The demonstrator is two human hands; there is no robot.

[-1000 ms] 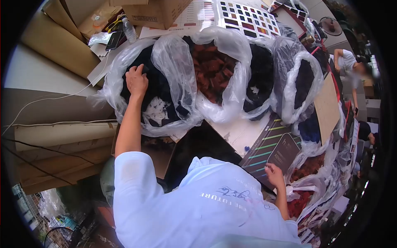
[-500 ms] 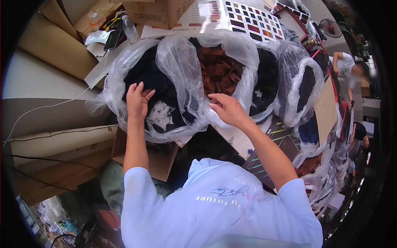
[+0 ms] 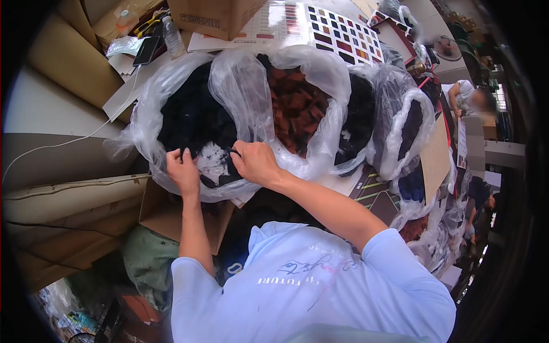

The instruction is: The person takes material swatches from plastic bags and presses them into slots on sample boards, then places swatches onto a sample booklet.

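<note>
Both hands are at the leftmost clear plastic bag (image 3: 150,123), which holds dark, soft-looking pieces (image 3: 197,108) and a white fluffy patch (image 3: 213,160). My left hand (image 3: 183,171) is closed at the bag's near left side, its fingertips pinching a dark piece. Across the white patch, my right hand (image 3: 257,163) is also closed, with a bit of dark material showing between thumb and fingers. Whether both hands grip the same piece I cannot tell. Beside this bag, another plastic bag (image 3: 337,80) holds reddish-brown pieces (image 3: 300,108).
More bags of dark pieces (image 3: 357,108) stand to the right. Behind are a cardboard box (image 3: 220,20), a colour swatch card (image 3: 346,34), a plastic bottle (image 3: 172,37) and a phone (image 3: 146,50) on a white cable. Another person (image 3: 460,97) is at the far right.
My right hand has moved left from the reddish-brown bag to the dark pieces and closed. My left hand has come down nearer me and closed on dark material.
</note>
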